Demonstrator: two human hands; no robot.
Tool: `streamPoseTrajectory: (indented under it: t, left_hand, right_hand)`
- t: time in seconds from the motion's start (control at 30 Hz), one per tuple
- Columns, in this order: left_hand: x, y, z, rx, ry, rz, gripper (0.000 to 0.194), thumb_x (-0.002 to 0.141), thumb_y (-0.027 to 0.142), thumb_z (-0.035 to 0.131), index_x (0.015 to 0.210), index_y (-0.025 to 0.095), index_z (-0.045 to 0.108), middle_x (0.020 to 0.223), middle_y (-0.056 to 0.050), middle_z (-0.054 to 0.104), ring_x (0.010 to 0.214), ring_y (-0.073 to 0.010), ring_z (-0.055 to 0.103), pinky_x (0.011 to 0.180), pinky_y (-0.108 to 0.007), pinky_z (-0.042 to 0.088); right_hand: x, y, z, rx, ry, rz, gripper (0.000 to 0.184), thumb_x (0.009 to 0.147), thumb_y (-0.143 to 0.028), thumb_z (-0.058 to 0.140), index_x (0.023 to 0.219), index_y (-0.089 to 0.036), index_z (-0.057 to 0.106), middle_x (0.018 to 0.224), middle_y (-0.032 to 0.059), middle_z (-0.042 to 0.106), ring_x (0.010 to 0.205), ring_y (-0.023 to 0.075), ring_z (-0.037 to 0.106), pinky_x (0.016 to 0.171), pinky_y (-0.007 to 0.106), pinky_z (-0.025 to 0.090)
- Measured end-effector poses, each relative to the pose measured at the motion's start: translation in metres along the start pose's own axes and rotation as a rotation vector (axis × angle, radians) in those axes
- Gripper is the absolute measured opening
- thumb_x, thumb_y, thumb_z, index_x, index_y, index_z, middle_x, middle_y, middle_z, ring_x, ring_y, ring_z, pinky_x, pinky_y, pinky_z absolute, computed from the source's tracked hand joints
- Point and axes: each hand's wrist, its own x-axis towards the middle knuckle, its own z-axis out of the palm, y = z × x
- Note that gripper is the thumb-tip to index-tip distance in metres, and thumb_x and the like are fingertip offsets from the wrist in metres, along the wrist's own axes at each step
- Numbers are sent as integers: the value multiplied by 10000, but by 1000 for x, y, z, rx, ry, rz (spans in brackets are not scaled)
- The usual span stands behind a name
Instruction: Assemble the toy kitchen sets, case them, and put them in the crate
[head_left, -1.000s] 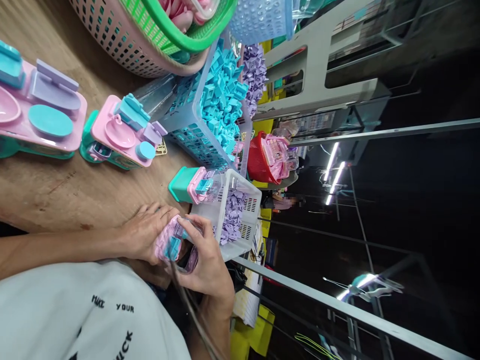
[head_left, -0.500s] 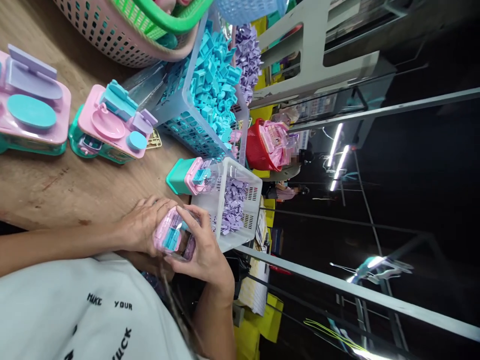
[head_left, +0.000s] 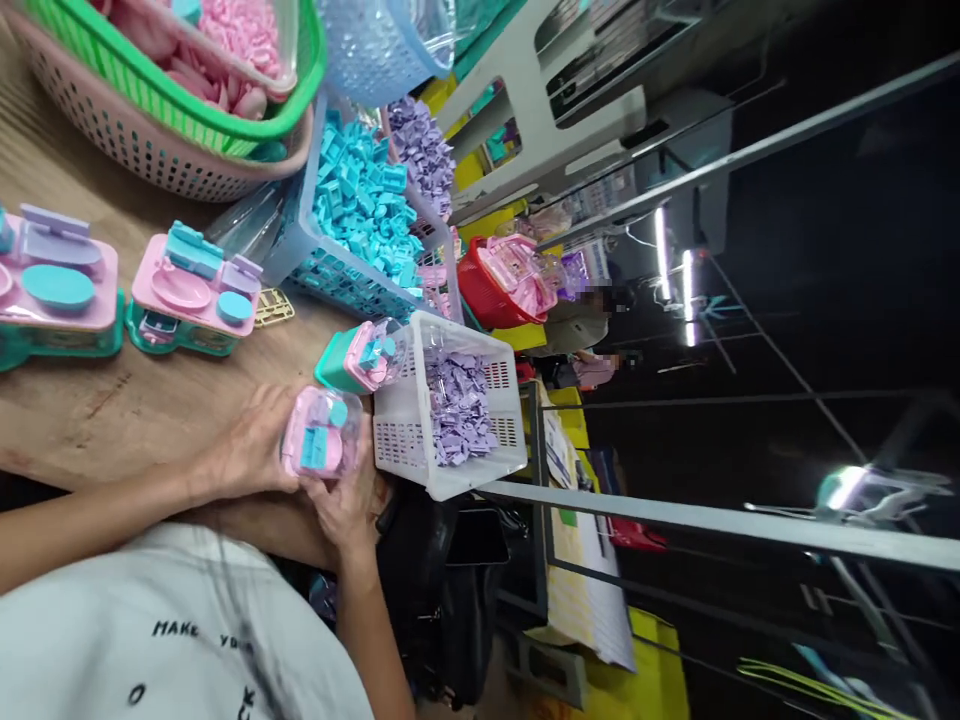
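Between my hands is a small pink toy kitchen unit [head_left: 321, 440] with turquoise pieces and a clear plastic cover. My left hand [head_left: 259, 440] wraps its base side, fingers curled around it. My right hand [head_left: 346, 500] grips the covered side, with part of its fingers behind the cover. Just beyond stands a similar toy kitchen unit [head_left: 346, 365] with a teal base, pink top and clear cover. Farther left on the wooden table [head_left: 90, 420] are a pink-topped toy kitchen [head_left: 187, 290] and a larger one [head_left: 67, 285].
A white basket [head_left: 401, 440] of lilac parts stands beside my right hand. Behind it is a blue basket [head_left: 300, 245] of turquoise parts. A green basket [head_left: 311, 60] sits in a pink one [head_left: 172, 165]. A gold-coloured frame piece [head_left: 274, 308] lies on the table. People [head_left: 581, 325] are in the background.
My hands have turned the toy so its pink top and turquoise pieces face the view more. My right hand has shifted from above the cover to its lower side. The camera view has swung.
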Motion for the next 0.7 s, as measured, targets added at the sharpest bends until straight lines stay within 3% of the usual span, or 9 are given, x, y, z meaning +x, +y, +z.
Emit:
streamPoseTrajectory:
  t: [0.1, 0.2, 0.33, 0.47, 0.57, 0.63, 0.7]
  left_hand:
    - [8, -15, -6, 137, 179, -30, 1078, 763, 473, 797, 1587, 178, 168, 1506, -215, 418, 1397, -410, 430, 1151, -564, 402]
    - [25, -24, -6, 190, 238, -55, 1023, 868, 432, 700, 1622, 130, 79, 1597, -257, 297, 1508, -414, 310, 1210, -582, 348]
    - [54, -39, -5, 209, 262, -136, 804, 968, 312, 482, 1628, 119, 65, 1646, -249, 235, 1556, -388, 244, 1245, -607, 298]
    - [87, -55, -5, 215, 148, -141, 840, 981, 410, 432, 1622, 128, -33, 1699, -137, 115, 1578, -366, 117, 1296, -595, 197]
    - [102, -53, 0, 212, 104, -166, 943, 956, 500, 430, 1600, 47, -89, 1698, -164, 52, 1569, -401, 51, 1289, -612, 176]
    - [101, -42, 0, 229, 109, -222, 930, 942, 413, 444, 1577, -36, -68, 1680, -256, 67, 1569, -422, 72, 1278, -617, 196]
    - [90, -22, -9, 290, 106, -196, 867, 920, 304, 467, 1567, -65, 21, 1649, -312, 151, 1561, -417, 163, 1261, -599, 253]
  right_hand:
    - [27, -10, 20, 142, 111, 6, 772, 972, -482, 591, 1609, -246, 227, 1558, 181, 377, 1442, 287, 468, 1113, 478, 528]
    - [46, -19, 10, 179, 223, 6, 700, 977, -454, 597, 1575, -206, 331, 1510, 194, 411, 1337, 255, 561, 978, 387, 615]
    - [52, -13, -55, 22, 336, -128, 384, 984, -367, 587, 1338, -227, 634, 1283, 132, 616, 1235, 248, 613, 1050, 429, 562]
    - [68, 25, -131, -217, 358, 17, 314, 1004, -333, 493, 1181, -202, 717, 1128, 133, 698, 1071, 259, 657, 995, 441, 548]
    - [95, 61, -157, -485, 160, 208, 318, 917, -281, 600, 1185, -153, 713, 1209, 181, 690, 1143, 318, 621, 1012, 483, 502]
    - [109, 75, -161, -614, -28, 315, 232, 864, -226, 646, 1059, -144, 742, 1149, 200, 711, 1136, 341, 622, 971, 473, 499]
    - [113, 77, -163, -662, -113, 365, 120, 860, -199, 625, 881, -159, 736, 1022, 195, 732, 1071, 343, 647, 913, 457, 498]
